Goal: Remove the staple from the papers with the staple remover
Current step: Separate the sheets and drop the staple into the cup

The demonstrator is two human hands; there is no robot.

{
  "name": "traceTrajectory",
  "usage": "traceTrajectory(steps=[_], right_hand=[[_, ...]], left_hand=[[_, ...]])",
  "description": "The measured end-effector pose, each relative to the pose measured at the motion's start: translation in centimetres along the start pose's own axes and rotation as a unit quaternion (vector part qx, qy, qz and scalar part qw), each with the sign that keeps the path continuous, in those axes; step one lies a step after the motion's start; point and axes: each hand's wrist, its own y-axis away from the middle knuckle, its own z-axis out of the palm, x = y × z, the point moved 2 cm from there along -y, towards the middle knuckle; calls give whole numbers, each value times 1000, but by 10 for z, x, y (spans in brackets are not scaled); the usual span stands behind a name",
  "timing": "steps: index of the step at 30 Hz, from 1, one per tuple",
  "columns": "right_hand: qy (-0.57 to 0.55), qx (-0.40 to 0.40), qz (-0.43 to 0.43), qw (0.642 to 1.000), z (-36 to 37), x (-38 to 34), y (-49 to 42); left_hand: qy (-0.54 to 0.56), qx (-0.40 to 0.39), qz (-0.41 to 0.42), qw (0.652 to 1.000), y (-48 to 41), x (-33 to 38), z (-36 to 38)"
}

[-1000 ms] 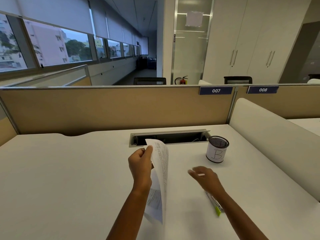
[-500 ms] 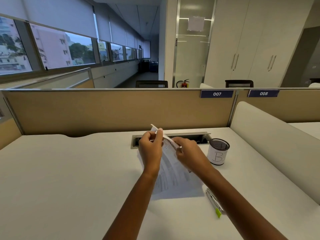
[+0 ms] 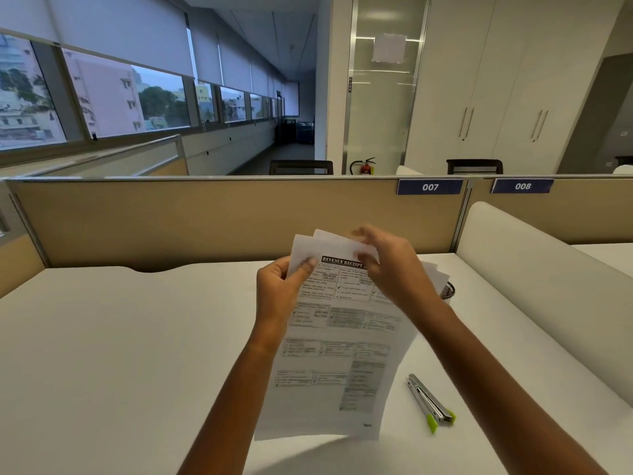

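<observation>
The papers (image 3: pixel 337 351), white printed forms headed "REVENUE RECEIPT", are held up facing me above the white desk (image 3: pixel 120 354). My left hand (image 3: pixel 279 293) pinches their upper left corner. My right hand (image 3: pixel 390 265) grips the top right edge, its fingers blurred, and a back sheet peeks out above the front one. The staple is too small to make out. A silver staple remover (image 3: pixel 430 402) with lime green tips lies flat on the desk, to the right of the papers and below my right forearm.
A mesh pen cup (image 3: pixel 448 290) stands behind my right wrist, mostly hidden. A beige partition (image 3: pixel 205 221) runs along the desk's far edge, and a white padded divider (image 3: pixel 548 303) borders the right side.
The papers hung edge-on from my left hand alone; my right hand rose from near the staple remover to take their top. They now face me, lifted higher.
</observation>
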Motion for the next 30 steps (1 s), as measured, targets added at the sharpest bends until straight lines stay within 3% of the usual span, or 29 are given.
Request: traceTrajectory(steps=[2,4,9,14,21,30], right_hand=[[38,101,-54,993,5,-6,8],[51,139,-111,983,13,-12,16],[43,76,-162,983,29,-18,26],[50,69,-185,979,32,-17,29],[52,88,-192,976,27,-19,24],[103,27,-245,964,18,-17,10]], left_hand=[[5,17,-11,1000,2,-4,0],[7,20,-20,1000,4,-7,1],[34,5,-57,998,8,-10,4],[32,8,-51,998,10,-10,3],[-56,-7,31,998,11,-7,5],[-141,2,128,982,7,-4,7]])
